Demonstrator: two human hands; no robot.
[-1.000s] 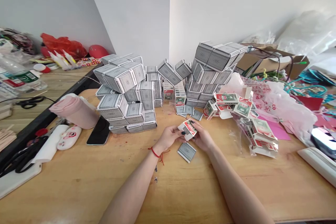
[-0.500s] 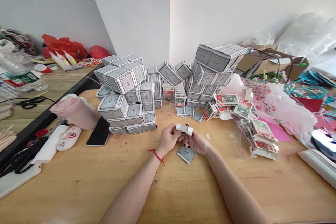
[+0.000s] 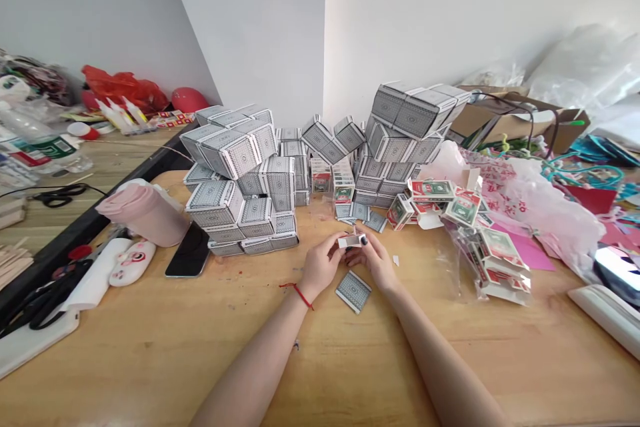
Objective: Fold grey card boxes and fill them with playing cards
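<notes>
Between my two hands, just above the table, is a small folded playing card [image 3: 349, 241] with its pale inner side toward me. My left hand [image 3: 321, 264] pinches its left end, and my right hand [image 3: 379, 261] grips the other end with thumb and fingers. Some fingertips are hidden behind it. Flat below my hands lies a grey-patterned playing card [image 3: 353, 291]; whether others lie under it I cannot tell. More loose cards [image 3: 360, 211] rest beyond my fingers. Blocks made of folded cards are stacked at the left [image 3: 215, 203] and the right [image 3: 395, 147].
Open red and green card boxes [image 3: 433, 190] lie right of the hands, with more boxes [image 3: 500, 267] nearer me. A phone [image 3: 187, 252], a pink roll [image 3: 145, 213] and a white mouse [image 3: 131, 263] sit at the left. A crumpled plastic bag [image 3: 530, 200] spreads at the right.
My hands have moved up slightly from the flat card, which shows more fully. The folded card has turned, so its pale hollow inside faces me. My right thumb has come up onto its right end.
</notes>
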